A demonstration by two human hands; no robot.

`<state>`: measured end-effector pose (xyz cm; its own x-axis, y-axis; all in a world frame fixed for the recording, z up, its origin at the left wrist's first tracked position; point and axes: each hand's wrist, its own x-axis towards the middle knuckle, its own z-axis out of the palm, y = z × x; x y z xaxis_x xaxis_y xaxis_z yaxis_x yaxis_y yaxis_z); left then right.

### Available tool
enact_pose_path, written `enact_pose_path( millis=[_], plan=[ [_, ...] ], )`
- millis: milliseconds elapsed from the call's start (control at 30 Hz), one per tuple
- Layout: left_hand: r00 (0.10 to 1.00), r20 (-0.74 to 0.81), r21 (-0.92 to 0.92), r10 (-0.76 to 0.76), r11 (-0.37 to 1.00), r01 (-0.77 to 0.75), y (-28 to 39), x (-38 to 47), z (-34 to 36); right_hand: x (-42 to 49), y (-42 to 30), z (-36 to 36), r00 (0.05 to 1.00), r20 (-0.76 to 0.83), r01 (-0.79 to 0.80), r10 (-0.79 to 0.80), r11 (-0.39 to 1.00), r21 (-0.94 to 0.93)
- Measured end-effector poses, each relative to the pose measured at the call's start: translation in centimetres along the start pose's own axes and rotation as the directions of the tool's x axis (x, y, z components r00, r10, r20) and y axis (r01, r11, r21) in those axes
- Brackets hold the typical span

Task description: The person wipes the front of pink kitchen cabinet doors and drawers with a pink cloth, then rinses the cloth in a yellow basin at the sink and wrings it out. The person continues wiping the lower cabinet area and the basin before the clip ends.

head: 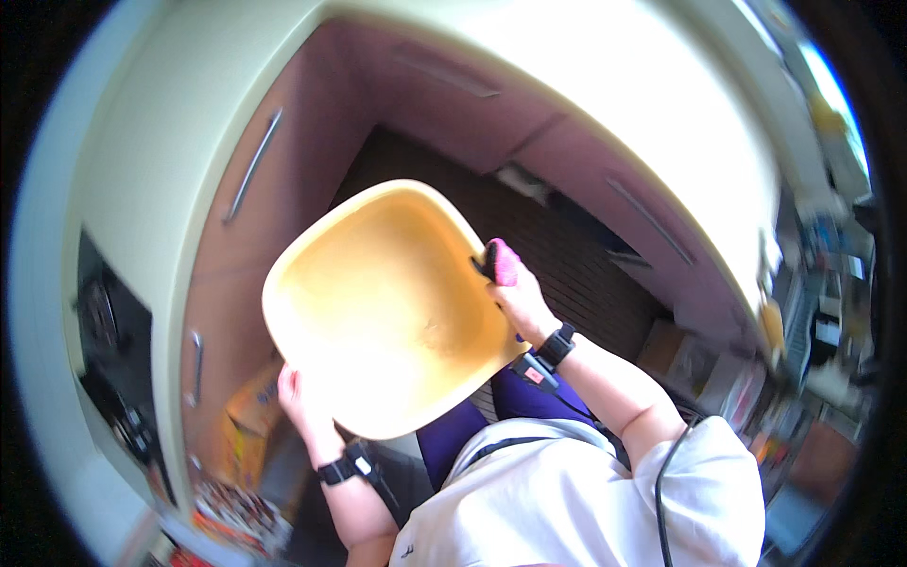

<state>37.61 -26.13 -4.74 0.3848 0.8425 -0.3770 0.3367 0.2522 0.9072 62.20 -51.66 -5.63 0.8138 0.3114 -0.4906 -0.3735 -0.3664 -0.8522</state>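
A yellow plastic basin [397,283] with rounded corners is held up in front of me, its hollow side facing the camera. Small dark specks lie on its inner surface. My left hand [301,400] grips the rim at the lower left. At the right side of the basin, my right hand [524,301] holds a pink and black object [502,262], perhaps a brush or sponge, against the rim; its exact kind is unclear. That hand's fingers are partly hidden. Both wrists wear black straps with small devices.
Pale countertops [191,149] curve around the left and top, above pinkish cabinets [439,99] with bar handles. A dark cooktop [106,305] is at the left. An orange-yellow bag [248,432] stands below left. Blurred household items crowd the right side.
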Motion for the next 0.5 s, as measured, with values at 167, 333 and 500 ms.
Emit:
enact_pose_path(
  millis=[167, 333, 500],
  plan=[
    [0.962, 0.238, -0.095, 0.136, 0.989, -0.116, 4.2, 0.5, 5.1, -3.1, 1.2, -7.0, 0.991, -0.093, 0.107, -0.093, 0.980, 0.169],
    [0.880, 0.448, -0.042, 0.157, 0.987, -0.155, 7.7, -3.6, 8.4, -9.8, 1.3, -14.6, 0.972, -0.200, 0.144, -0.127, 0.987, 0.073],
    [0.749, 0.646, -0.017, 0.147, 0.984, -0.179, 13.0, -10.8, 15.5, -16.6, 1.1, -25.6, 0.967, -0.200, 0.196, -0.161, 0.965, 0.172]
  ],
)
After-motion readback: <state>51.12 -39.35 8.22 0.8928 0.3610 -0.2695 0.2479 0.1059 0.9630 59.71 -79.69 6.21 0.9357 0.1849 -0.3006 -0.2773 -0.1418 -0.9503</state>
